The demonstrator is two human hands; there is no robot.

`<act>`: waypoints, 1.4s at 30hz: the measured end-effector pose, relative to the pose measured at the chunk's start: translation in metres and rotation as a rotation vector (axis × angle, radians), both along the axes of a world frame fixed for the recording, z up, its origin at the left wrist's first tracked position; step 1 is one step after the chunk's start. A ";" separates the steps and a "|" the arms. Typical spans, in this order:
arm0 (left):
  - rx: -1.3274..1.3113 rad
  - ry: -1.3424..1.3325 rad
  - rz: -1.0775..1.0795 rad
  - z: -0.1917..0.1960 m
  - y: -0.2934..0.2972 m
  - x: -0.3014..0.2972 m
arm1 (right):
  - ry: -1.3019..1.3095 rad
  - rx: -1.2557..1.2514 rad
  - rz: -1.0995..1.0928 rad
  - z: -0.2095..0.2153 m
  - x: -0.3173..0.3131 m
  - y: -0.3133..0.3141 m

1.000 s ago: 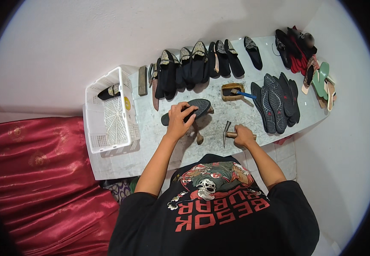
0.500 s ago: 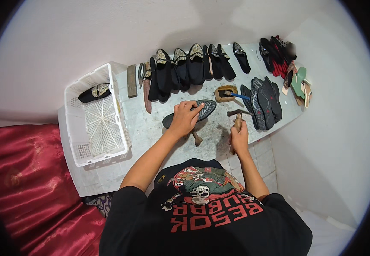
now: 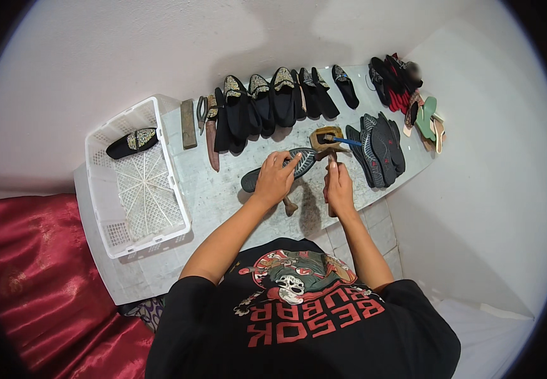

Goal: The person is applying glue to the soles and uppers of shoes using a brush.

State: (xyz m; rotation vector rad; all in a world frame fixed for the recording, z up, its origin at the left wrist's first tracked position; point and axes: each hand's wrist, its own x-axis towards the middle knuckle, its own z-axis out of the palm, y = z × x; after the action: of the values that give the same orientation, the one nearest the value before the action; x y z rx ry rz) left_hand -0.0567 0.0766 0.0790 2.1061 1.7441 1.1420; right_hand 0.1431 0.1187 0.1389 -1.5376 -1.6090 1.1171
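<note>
Closest to the camera is the person's black printed t-shirt [image 3: 298,316], which covers the near edge of the marble-look table [image 3: 216,189], so whatever sits right at that edge is hidden. A shiny red cloth [image 3: 40,284] fills the lower left.

The left hand [image 3: 274,179] lies palm down with the fingers spread a bit, pressing on a dark shoe sole [image 3: 279,169] that lies turned up near the middle of the table. Something wooden [image 3: 290,206] pokes out from under that hand, and I can't tell what it is. The right hand [image 3: 338,184] is closed round the handle of a small hammer [image 3: 328,153], whose head sits right by the toe end of the sole. Whether it's touching is hard to say.

To the left there's a white plastic basket [image 3: 160,189] with one black embroidered shoe [image 3: 132,143] inside. Further back, a row of black embroidered shoes [image 3: 267,101] stands along the wall, with a flat block [image 3: 188,124] and what looks like pliers [image 3: 202,112] beside it. At right are a pile of dark soles [image 3: 377,148] and a small wooden box with a blue-handled tool [image 3: 331,138]. Red and green footwear [image 3: 412,95] at the far corner is too small to make out. No labels are visible.
</note>
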 end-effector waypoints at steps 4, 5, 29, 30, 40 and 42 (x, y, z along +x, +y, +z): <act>0.002 -0.064 -0.020 0.000 0.001 -0.004 | 0.037 0.160 -0.020 0.016 -0.015 0.000; -0.037 -0.083 -0.035 0.001 0.002 -0.004 | 0.033 0.160 -0.017 0.016 -0.018 0.000; -0.038 -0.080 -0.078 0.005 0.003 -0.009 | -0.401 0.294 0.190 -0.004 -0.013 -0.001; -0.038 -0.077 -0.084 0.007 0.004 -0.011 | -0.399 0.294 0.183 -0.003 -0.013 -0.002; -0.109 -0.055 -0.304 0.013 0.044 -0.038 | -0.293 0.355 0.151 -0.006 -0.014 -0.016; -0.113 -0.069 -0.307 0.009 0.047 -0.033 | -0.314 0.293 0.166 -0.005 -0.015 -0.015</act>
State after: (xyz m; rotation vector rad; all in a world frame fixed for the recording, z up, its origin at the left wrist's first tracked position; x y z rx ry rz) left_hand -0.0901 0.1237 0.0877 2.1436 1.3607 0.9927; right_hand 0.1286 0.1033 0.1339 -1.4551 -2.0401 0.7018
